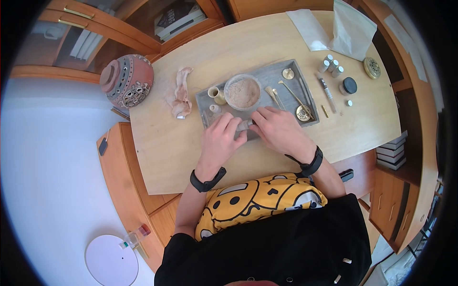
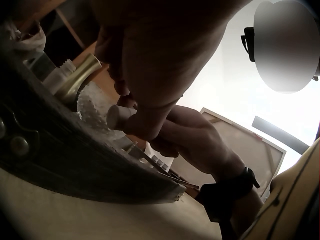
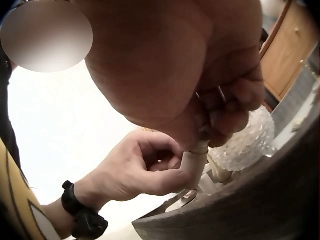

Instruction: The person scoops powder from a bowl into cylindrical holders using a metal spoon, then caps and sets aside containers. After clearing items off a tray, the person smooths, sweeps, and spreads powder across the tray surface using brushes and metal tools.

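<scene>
Over the near edge of a grey tray (image 1: 309, 90), my left hand (image 1: 220, 136) grips a small pale bottle (image 1: 244, 125) lying nearly level. The fingers of my right hand (image 1: 281, 128) pinch its narrower end, where a dark cap shows. From the left wrist view, the bottle's round pale base (image 2: 117, 118) sticks out past the left thumb. In the right wrist view the bottle (image 3: 192, 169) stands between both hands, its top hidden by the right fingers. Just beyond the hands sits a textured glass bowl (image 1: 243, 92) of pale powder.
A small brass vase (image 1: 217, 95) and a white vial (image 1: 215, 109) stand left of the bowl. Brass tools (image 1: 296, 94) lie on the tray's right side. Further right are a black-lidded jar (image 1: 348, 86) and several silver-capped vials (image 1: 332, 63). A crumpled cloth (image 1: 182, 93) lies left.
</scene>
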Available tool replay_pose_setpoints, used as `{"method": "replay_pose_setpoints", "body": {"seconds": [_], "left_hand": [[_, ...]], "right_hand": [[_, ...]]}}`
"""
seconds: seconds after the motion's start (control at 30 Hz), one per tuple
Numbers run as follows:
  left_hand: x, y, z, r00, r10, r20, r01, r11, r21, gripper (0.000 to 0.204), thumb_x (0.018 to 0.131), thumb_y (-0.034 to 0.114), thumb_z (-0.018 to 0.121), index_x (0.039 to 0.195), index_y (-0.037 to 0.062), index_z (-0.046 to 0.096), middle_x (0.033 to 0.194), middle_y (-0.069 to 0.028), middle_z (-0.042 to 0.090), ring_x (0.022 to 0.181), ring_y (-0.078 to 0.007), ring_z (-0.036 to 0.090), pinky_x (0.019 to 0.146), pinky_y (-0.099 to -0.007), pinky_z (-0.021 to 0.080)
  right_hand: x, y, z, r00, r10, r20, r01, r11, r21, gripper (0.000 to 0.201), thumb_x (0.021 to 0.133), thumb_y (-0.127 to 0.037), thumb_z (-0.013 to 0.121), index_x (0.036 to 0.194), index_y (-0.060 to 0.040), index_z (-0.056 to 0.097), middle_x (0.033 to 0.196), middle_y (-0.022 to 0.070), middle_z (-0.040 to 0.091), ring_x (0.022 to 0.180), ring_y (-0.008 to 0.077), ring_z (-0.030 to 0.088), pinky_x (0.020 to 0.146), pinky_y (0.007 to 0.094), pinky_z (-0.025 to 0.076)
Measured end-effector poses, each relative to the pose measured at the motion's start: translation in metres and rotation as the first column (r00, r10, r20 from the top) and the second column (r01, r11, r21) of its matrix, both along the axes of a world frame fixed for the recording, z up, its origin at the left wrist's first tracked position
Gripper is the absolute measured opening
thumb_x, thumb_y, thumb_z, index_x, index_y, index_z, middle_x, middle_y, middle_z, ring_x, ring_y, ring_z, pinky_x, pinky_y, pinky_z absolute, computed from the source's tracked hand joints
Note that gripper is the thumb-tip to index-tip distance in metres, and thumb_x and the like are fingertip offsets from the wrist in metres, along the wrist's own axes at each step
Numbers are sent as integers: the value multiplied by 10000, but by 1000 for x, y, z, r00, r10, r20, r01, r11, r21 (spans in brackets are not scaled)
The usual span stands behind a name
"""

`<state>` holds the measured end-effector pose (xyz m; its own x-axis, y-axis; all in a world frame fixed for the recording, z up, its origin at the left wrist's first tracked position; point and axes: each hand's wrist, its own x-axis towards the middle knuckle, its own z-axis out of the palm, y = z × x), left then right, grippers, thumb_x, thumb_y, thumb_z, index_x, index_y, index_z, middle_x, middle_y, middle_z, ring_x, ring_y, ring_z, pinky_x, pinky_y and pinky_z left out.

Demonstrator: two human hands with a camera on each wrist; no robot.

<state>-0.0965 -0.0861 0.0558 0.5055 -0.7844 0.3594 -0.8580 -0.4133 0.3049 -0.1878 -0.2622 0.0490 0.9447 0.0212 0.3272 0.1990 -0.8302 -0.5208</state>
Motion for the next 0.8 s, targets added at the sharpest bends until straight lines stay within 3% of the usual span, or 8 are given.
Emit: {"method": "replay_pose_setpoints", "body": {"seconds": [0.13, 0.23, 0.33, 0.4, 0.53, 0.63, 0.73, 0.8], "left_hand": [[4, 4, 0, 995, 0, -99, 1, 1000, 4, 331, 679, 133, 806, 973, 71, 667, 851, -51, 589, 726, -237, 637, 620, -335, 529], [7, 4, 17, 984, 85, -155, -86, 996, 1, 346, 709, 160, 820, 1011, 72, 676, 864, -60, 587, 715, -219, 630, 631, -316, 513], [13, 14, 24, 950, 222, -218, -223, 975, 24, 313, 781, 208, 789, 1043, 79, 675, 882, -52, 599, 724, -246, 627, 634, -355, 504], [16, 18, 27, 864, 351, -360, -367, 930, 27, 214, 820, 191, 765, 969, 63, 681, 859, -69, 593, 682, -237, 604, 598, -337, 474], [18, 21, 21, 906, 300, -300, -331, 942, -59, 161, 847, 174, 743, 839, 38, 657, 845, -74, 580, 625, -213, 561, 557, -314, 440], [15, 18, 24, 883, 353, -309, -375, 927, -15, 243, 850, 159, 738, 720, 15, 592, 859, -74, 576, 595, -191, 525, 546, -315, 433], [16, 20, 19, 919, 273, -284, -315, 942, -117, 250, 842, 103, 722, 691, 2, 551, 918, -84, 578, 594, -183, 525, 551, -319, 434], [15, 20, 20, 928, 249, -278, -291, 949, -122, 231, 829, 38, 691, 680, -15, 523, 1020, -93, 587, 597, -175, 524, 566, -312, 442]], "right_hand": [[-1, -5, 4, 999, 9, -38, -8, 1000, 30, 180, 844, -160, 672, 889, -15, 576, 839, 125, 614, 813, 306, 645, 666, 406, 540], [-4, -14, 1, 991, -108, -78, 107, 994, -15, 183, 844, -176, 678, 878, -19, 590, 830, 122, 609, 788, 310, 647, 651, 406, 537], [-8, -15, -6, 981, -125, -150, 125, 992, -8, 180, 848, -186, 678, 849, -21, 605, 819, 122, 606, 749, 313, 650, 639, 402, 536], [-9, -14, -7, 981, -156, -116, 150, 987, -63, 181, 860, -190, 672, 826, -22, 614, 803, 121, 605, 718, 317, 648, 625, 404, 532], [-6, -12, -5, 987, -134, -93, 138, 990, 43, 187, 865, -191, 671, 821, -19, 611, 786, 122, 605, 705, 317, 649, 619, 406, 530], [-5, -11, -8, 982, -145, -124, 135, 987, -81, 199, 868, -196, 672, 821, -13, 611, 778, 127, 606, 700, 325, 649, 618, 410, 530], [-4, -12, -4, 992, -88, -93, 94, 993, 67, 217, 875, -212, 667, 822, -9, 611, 784, 137, 610, 701, 332, 650, 622, 411, 533], [-6, -12, -9, 978, -118, -172, 107, 991, -75, 224, 881, -220, 662, 825, -8, 613, 794, 141, 614, 706, 337, 648, 624, 415, 532]]}}
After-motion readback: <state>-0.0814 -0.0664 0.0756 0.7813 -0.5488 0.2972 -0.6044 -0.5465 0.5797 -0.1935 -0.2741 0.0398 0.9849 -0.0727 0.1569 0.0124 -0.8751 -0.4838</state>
